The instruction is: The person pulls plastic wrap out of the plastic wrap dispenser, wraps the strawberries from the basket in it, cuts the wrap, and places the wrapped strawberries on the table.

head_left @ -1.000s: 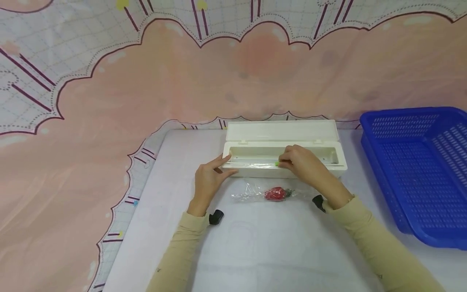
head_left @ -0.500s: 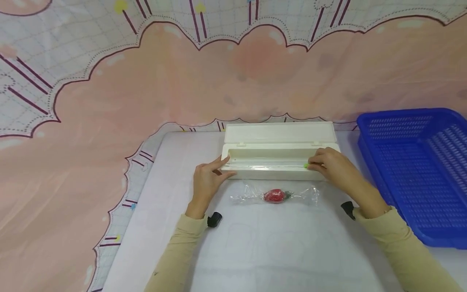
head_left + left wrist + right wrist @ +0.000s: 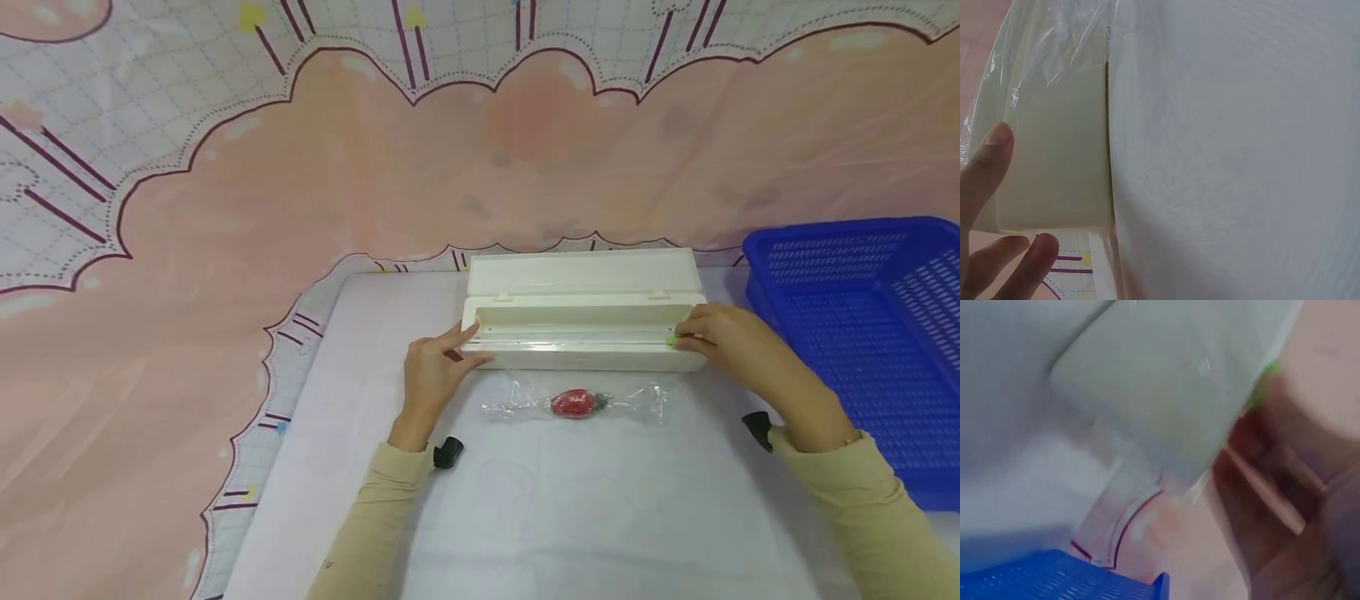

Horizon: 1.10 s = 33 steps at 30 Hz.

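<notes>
Pink patterned cloth hangs behind a white tabletop (image 3: 570, 517). From the head view, a long white box (image 3: 585, 346) with its lid folded back lies across the far middle. The left hand (image 3: 435, 371) steadies the box's left end, fingers straight against it. The right hand (image 3: 738, 342) pinches a small green slider (image 3: 671, 340) at the right end of the box's front rail. A strawberry wrapped in film (image 3: 576, 403) lies just near of the box; a blue basket (image 3: 862, 333) sits to the right.

Left wrist view: straight fingers (image 3: 988, 169) press the box end (image 3: 1047, 156), film clinging above.

Right wrist view (badly blurred): fingers (image 3: 1260, 444) beside the green slider (image 3: 1259, 394).

Keeping the box pinned down and the slider flat on its rail should give a clean cut.
</notes>
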Motion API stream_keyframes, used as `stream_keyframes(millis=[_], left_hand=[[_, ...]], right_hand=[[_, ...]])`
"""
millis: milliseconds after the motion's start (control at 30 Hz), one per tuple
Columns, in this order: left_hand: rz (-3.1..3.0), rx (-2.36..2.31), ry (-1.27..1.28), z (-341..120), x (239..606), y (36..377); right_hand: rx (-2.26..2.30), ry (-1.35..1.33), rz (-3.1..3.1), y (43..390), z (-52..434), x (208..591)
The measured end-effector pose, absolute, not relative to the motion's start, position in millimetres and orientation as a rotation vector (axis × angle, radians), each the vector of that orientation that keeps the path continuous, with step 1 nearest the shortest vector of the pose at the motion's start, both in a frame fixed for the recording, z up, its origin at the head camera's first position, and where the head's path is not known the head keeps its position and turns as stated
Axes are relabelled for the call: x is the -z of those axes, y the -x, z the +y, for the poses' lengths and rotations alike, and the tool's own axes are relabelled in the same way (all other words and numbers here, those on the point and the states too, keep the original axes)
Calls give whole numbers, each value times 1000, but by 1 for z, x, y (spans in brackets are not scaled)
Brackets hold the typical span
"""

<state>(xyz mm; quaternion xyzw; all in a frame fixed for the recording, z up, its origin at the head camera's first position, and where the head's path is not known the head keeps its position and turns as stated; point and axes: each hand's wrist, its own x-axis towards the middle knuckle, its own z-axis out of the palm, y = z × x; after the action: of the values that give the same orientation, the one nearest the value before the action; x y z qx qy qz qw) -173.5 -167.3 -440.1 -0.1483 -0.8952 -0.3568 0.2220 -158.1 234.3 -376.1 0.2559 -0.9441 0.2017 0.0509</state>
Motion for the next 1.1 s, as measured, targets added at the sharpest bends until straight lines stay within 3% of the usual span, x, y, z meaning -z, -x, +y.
stream_keyframes(millis=[467, 1100], left_hand=[[-2530, 1000, 386, -163, 441, 176], [-2579, 1061, 355, -164, 439, 171]], right_hand=[[-564, -593, -2916, 149, 260, 370], [-604, -450, -3028, 146, 256, 364]])
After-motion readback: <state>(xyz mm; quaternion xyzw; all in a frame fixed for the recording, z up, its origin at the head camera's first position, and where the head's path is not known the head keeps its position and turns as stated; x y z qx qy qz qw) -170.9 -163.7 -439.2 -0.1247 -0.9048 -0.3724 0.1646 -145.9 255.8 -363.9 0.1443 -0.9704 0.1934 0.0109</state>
